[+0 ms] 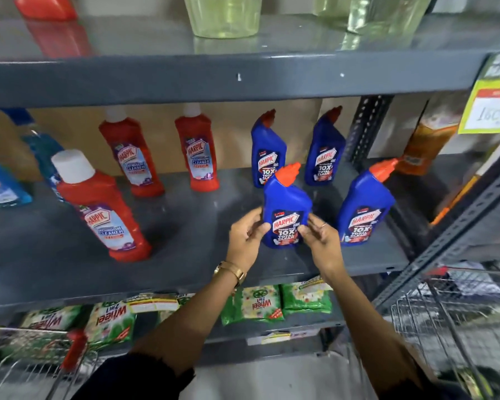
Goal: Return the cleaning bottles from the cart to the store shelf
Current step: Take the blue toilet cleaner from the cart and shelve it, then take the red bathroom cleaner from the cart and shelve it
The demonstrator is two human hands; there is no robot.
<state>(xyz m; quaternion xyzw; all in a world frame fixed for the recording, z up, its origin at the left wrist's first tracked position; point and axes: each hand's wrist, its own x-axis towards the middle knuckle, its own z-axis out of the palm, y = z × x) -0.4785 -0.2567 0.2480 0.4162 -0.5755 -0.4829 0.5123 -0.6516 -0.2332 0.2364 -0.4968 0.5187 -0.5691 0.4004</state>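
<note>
A blue Harpic bottle (285,207) with an orange-red cap stands upright on the grey middle shelf (202,232), near its front. My left hand (246,236) grips its left side and my right hand (318,236) touches its right side, fingers on the label. Three more blue Harpic bottles stand around it: one to the right (365,204) and two behind (267,148) (325,147). Three red Harpic bathroom cleaner bottles stand to the left, the nearest one (101,209) large with a white cap.
Wire carts sit at the lower right (456,319) and lower left (18,370). Green detergent packets (251,304) fill the shelf below. Blue bottles (3,186) stand at the far left, an orange bottle (427,142) at the right. An upper shelf (214,79) overhangs, with a price tag (491,108).
</note>
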